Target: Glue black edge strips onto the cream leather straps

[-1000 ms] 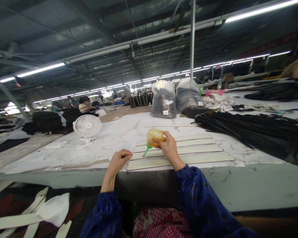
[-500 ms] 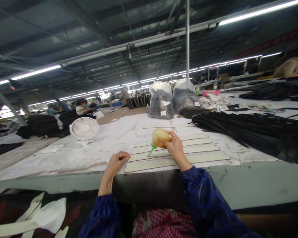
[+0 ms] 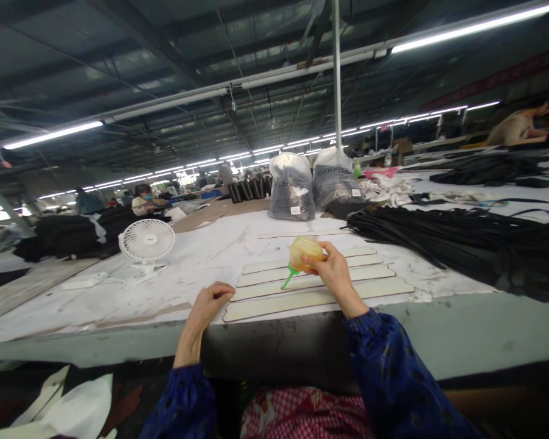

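Several long cream strips with dark edges lie side by side across the white-covered table. My right hand is wrapped round a yellowish squeeze bottle, held tilted above the strips. Its green nozzle points down and left, with the tip at one of the middle strips. At the left end of the strips is my left hand, its thumb and fingertips pressed together on the end of a strip. One more thin strip lies farther back.
A small white fan stands on the left. Two filled plastic bags are behind the strips. A heap of black straps covers the right side. Loose cut pieces lie low at the left. Other people sit in the background.
My right hand has moved the bottle to the right along the strips, its nozzle still pointing down. My left hand stays at the strips' left end. The whole view has shifted slightly.
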{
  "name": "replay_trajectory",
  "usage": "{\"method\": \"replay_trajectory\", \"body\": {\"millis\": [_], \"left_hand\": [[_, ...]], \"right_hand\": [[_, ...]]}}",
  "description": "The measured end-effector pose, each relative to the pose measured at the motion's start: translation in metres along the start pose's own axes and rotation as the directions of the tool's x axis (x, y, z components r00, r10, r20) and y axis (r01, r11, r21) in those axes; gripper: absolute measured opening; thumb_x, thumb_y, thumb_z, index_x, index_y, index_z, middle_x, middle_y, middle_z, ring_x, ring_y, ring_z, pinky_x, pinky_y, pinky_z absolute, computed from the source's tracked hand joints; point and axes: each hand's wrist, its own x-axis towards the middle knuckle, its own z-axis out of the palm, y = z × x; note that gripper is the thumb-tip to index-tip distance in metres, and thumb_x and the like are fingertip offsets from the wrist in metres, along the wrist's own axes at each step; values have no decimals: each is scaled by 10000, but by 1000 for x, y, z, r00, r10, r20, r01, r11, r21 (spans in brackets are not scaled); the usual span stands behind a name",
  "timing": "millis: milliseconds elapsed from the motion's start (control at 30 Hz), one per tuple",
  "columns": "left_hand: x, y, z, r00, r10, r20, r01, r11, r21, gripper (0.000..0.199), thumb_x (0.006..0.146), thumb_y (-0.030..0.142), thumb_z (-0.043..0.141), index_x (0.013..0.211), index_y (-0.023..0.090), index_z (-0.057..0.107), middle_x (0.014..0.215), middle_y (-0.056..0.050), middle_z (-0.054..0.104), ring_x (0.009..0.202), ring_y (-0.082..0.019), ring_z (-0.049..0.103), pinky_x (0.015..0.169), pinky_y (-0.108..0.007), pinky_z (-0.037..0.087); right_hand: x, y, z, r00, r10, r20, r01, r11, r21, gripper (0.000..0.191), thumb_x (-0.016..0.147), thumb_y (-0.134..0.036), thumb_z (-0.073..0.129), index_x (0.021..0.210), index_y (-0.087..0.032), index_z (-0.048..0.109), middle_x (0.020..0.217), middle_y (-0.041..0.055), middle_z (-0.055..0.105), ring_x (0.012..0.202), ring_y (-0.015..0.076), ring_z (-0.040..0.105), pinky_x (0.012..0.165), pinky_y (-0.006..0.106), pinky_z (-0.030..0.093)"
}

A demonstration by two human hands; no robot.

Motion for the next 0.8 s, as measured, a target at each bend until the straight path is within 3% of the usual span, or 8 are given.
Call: {"method": "replay_trajectory", "body": {"millis": [800], "left_hand": [[2,-2,-3,1000,12,26,-13,999,49,273,619,443,696,710,192,751,910,-90,706,866,-245,643,800,-349,501]], "right_hand": [[4,-9,-60,993,28,-114,-20,997,75,589,436,-400,838,916,-177,579,642,-27,648,616,185,660,520,281,580]]}}
